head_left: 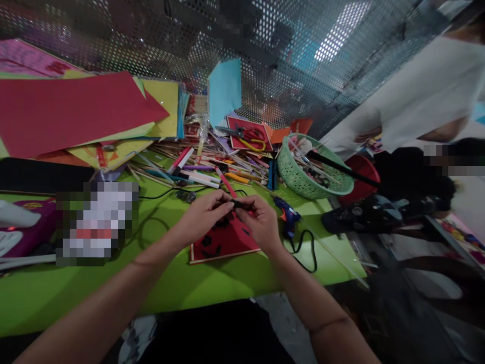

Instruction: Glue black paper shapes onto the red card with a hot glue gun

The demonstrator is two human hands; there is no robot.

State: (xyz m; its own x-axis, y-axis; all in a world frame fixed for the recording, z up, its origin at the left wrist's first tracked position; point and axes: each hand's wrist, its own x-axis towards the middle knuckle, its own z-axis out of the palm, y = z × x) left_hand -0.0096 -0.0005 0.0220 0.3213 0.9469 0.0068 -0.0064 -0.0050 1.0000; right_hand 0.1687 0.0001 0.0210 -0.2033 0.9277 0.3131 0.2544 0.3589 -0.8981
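Observation:
Above a red card (233, 240) with pale edging and dark leaf-like and flower-like shapes, my two hands meet fingertip to fingertip. My left hand (204, 212) pinches a small black piece (237, 203) from the left. The fingers of my right hand (262, 217) close on the same piece from the right. Its exact kind is too small to make out, and the fingers cover part of it. Just beyond the fingertips lies a pink-red stick-like thing (226, 183). A blue glue gun (288, 215) lies to the right of my right hand.
Coloured paper sheets (76, 108) fill the back left. Thin sticks and markers (185, 164) are heaped behind my hands, with scissors (250, 139) beyond. A green basket (291, 184) stands at right. A dark phone (41, 176) lies left. Another person's white sleeve (420, 91) shows at right.

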